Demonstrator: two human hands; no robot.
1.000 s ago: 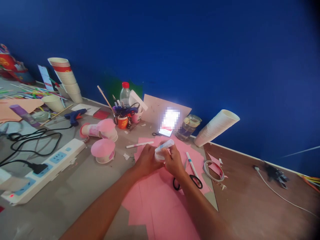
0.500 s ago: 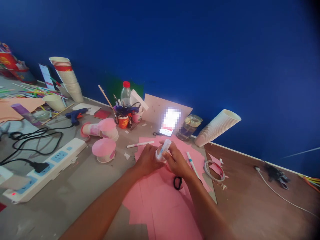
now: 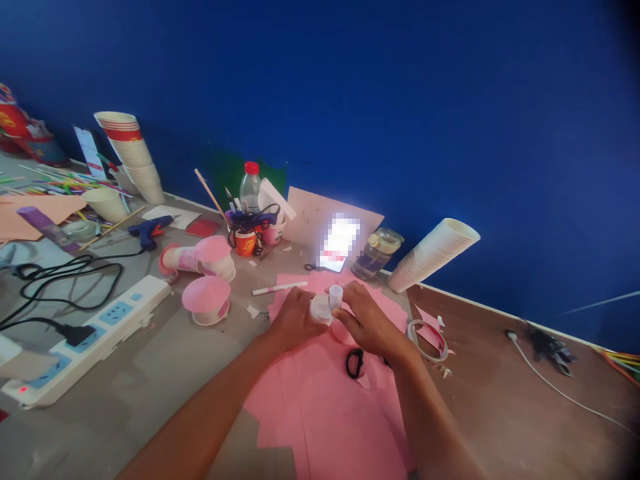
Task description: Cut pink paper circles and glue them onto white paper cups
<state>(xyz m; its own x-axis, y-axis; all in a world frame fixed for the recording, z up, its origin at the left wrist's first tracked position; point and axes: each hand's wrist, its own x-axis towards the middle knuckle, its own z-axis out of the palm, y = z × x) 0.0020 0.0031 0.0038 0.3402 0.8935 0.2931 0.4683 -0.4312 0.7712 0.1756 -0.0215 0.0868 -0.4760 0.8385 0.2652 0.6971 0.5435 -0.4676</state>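
My left hand (image 3: pixel 294 316) is closed around a small white paper cup (image 3: pixel 320 309), its pale round end facing up. My right hand (image 3: pixel 369 316) grips a whitish translucent glue stick (image 3: pixel 335 297), which stands nearly upright against the cup's right side. Both hands are over a layer of pink paper sheets (image 3: pixel 325 407). Below the right hand, a black scissor handle (image 3: pixel 355 363) lies on the pink paper. A white marker (image 3: pixel 280 288) rests just beyond my left hand.
To the left are paper cups with pink paper pieces (image 3: pixel 207 295), a blue glue gun (image 3: pixel 150 230) and a white power strip (image 3: pixel 90 340). Behind stand a lit phone (image 3: pixel 340 243), a glass jar (image 3: pixel 377 253) and a leaning cup stack (image 3: pixel 433 253). A tape roll (image 3: pixel 427 340) lies right.
The glue stick has turned from a slant to nearly upright, and my right hand has shifted slightly right. More of the cup's round end shows. The right hand and forearm now cover the teal-banded marker.
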